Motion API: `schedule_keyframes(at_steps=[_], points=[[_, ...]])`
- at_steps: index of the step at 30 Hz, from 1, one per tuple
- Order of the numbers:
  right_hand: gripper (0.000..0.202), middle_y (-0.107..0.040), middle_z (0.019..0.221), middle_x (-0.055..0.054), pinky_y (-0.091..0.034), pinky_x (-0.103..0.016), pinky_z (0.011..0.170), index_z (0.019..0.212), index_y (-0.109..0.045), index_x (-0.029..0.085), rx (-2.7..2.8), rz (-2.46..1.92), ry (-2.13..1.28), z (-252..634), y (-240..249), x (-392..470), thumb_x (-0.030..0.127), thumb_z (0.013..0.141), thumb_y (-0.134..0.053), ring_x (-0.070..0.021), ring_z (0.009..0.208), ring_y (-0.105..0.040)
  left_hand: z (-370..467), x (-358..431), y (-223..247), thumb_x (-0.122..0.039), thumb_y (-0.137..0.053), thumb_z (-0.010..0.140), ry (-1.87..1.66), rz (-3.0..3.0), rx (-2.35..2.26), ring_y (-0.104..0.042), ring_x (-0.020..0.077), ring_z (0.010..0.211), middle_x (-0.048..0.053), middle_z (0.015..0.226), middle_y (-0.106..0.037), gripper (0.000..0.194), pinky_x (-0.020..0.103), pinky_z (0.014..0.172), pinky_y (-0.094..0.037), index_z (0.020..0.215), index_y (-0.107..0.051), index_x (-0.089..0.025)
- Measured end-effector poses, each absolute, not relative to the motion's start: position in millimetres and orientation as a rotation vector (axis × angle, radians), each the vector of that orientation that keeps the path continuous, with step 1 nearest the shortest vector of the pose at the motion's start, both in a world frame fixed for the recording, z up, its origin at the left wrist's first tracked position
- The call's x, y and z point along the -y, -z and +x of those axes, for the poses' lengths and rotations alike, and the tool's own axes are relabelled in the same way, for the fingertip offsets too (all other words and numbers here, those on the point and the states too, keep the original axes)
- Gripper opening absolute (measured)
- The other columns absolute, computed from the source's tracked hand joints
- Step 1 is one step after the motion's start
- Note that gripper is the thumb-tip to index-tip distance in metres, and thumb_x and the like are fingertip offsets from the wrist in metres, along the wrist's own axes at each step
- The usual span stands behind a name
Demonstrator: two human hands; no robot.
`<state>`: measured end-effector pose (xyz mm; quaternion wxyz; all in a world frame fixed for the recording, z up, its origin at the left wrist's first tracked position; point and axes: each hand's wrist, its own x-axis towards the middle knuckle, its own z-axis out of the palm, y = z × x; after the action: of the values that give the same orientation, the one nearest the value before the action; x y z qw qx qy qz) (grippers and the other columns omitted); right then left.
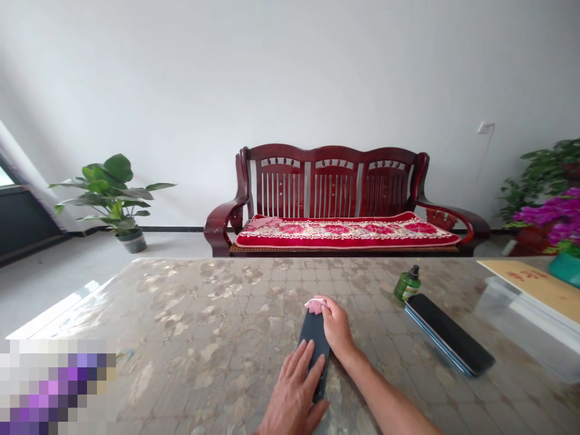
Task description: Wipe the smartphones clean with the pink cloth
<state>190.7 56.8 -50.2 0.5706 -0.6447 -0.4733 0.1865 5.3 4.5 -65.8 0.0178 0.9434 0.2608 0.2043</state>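
Observation:
A dark, flat slab that looks like a phone (pixel 313 327) lies lengthwise on the table in front of me. My left hand (pixel 294 383) rests flat on its near part, fingers spread, holding it against the tabletop. At the far end, my right hand (pixel 336 326) grips a small pink cloth (pixel 315 306) between thumb and fingers, and the cloth touches the slab's top edge. To the right lies a stack of dark phone-like slabs (pixel 446 332) with blue edges. Just behind the stack stands a small green bottle (pixel 406 284) with a black cap.
The table (pixel 217 338) wears a clear patterned cover. At right are a transparent plastic box (pixel 516 326), a tan sheet or folder (pixel 534 281) and purple flowers (pixel 550 214). Beyond the table stands a wooden bench (pixel 333 181); a potted plant (pixel 131 240) is at left.

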Motion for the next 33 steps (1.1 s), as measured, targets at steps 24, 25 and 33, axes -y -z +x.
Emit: schedule_keyframes(at_steps=[24,25,33], points=[[0.045,-0.068,0.122,-0.004,-0.047,-0.036,0.101,0.121,-0.066,0.024,2.054,-1.520,0.033,198.8,26.5,-19.4,0.006,0.088,-0.041,-0.0191,0.114,-0.061,21.2,-26.2,98.6,-0.040,-0.049,0.096,-1.452,3.192,-0.808,-0.072,0.0228,0.094,0.003,0.108,-0.074,0.025,0.028,0.071,-0.059,0.113,-0.062,-0.027],[0.046,-0.067,0.125,-0.003,-0.046,-0.036,0.104,0.125,-0.063,0.025,2.097,-1.509,0.035,199.3,27.6,-11.6,0.006,0.088,-0.042,-0.0189,0.118,-0.060,20.1,-25.8,99.7,-0.042,-0.052,0.095,-1.396,3.184,-0.809,-0.071,0.0232,0.095,0.004,0.110,-0.073,0.026,0.028,0.072,-0.059,0.113,-0.062,-0.028],[0.050,-0.054,0.141,-0.004,-0.041,-0.039,0.111,0.142,-0.047,0.026,2.235,-1.528,-0.052,202.4,23.0,21.9,0.013,0.094,-0.044,-0.0198,0.131,-0.049,2.3,-12.0,35.5,-0.046,-0.073,0.081,-0.454,2.810,-0.741,-0.051,0.0257,0.128,0.009,0.138,-0.056,0.047,0.030,0.107,-0.042,0.120,-0.061,-0.023]])
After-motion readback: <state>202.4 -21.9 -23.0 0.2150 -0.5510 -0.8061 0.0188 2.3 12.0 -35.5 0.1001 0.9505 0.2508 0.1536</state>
